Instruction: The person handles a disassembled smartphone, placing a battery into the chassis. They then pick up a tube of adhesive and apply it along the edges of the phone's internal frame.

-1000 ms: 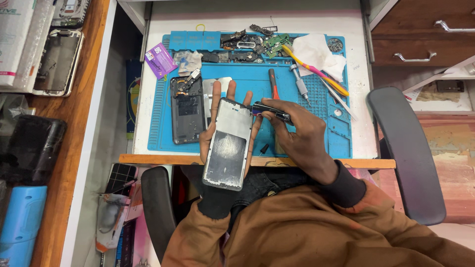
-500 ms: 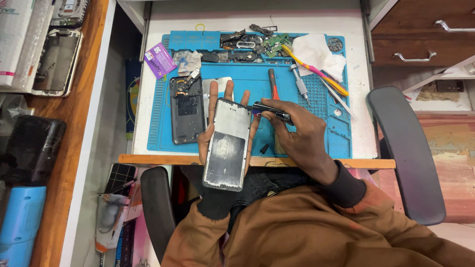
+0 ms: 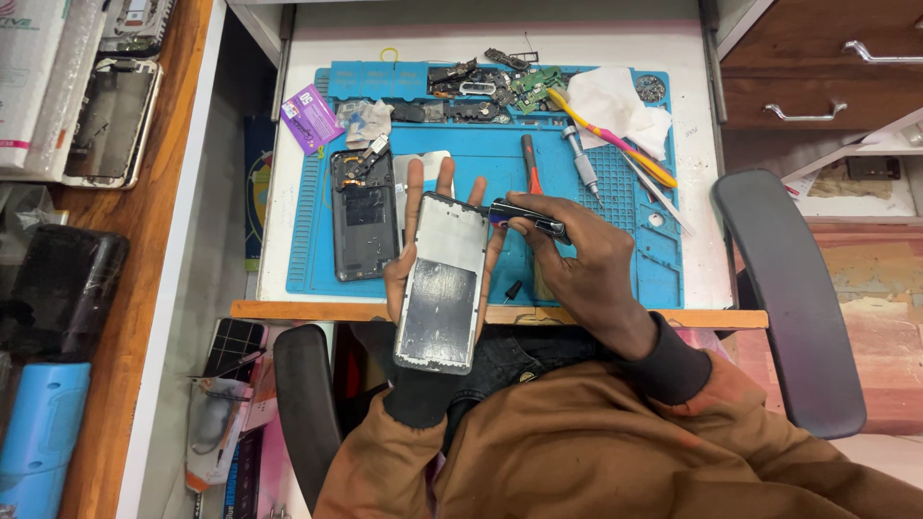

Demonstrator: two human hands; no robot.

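Two hands work one phone frame (image 3: 443, 284) above the desk edge; the left hand (image 3: 423, 264) cradles it from beneath, fingers curled round its sides; the right hand (image 3: 577, 264) pinches dark tweezers (image 3: 527, 217) at its top corner — apparently prying, a step needing steady, light pressure; blue mat (image 3: 615, 259) beyond.

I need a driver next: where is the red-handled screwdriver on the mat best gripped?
Grip the red-handled screwdriver by its handle, coming from above at the far end. It lies flat on the blue mat, and the right hand covers its near end.
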